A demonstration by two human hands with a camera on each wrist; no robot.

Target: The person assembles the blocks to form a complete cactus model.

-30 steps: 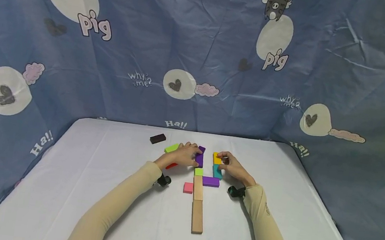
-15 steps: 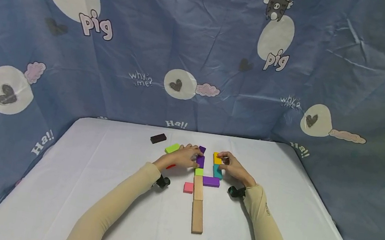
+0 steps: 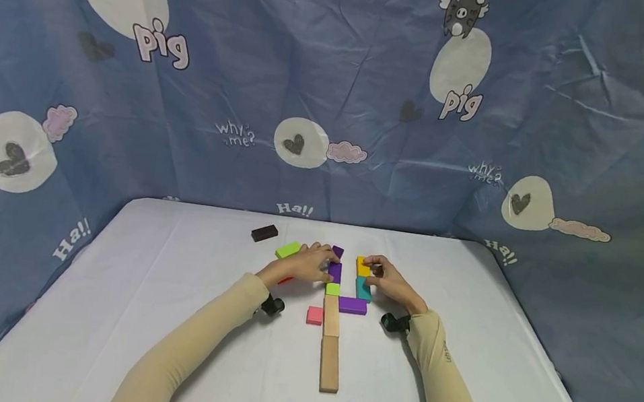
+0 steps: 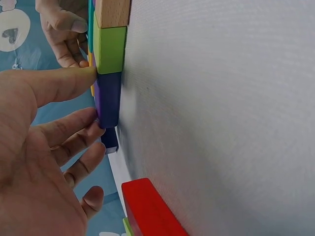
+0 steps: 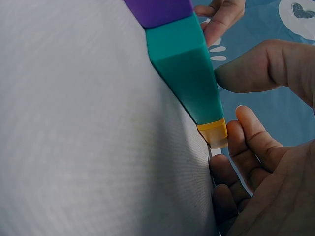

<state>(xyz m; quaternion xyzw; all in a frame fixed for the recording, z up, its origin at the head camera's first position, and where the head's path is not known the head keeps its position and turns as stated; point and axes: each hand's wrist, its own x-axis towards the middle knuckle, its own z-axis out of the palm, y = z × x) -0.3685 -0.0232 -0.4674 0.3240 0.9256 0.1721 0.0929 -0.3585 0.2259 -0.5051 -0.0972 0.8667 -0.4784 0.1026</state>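
My left hand holds a purple wooden block by thumb and fingertips. In the left wrist view this purple block lies end to end with a lime green block. Just beyond it lies a dark purple block. My right hand rests its thumb at the teal block, with its fingers by the yellow block. Those two blocks lie in line, as the right wrist view shows the teal block meeting the yellow block.
Two plain wooden blocks continue the row toward me. A purple crosspiece block and a small pink block flank it. At left lie a lime block, a partly hidden red block and a black block on white cloth.
My left hand has brought the purple block slightly toward me, against the lime green block, leaving the dark purple block beyond. The right hand has stayed in place.
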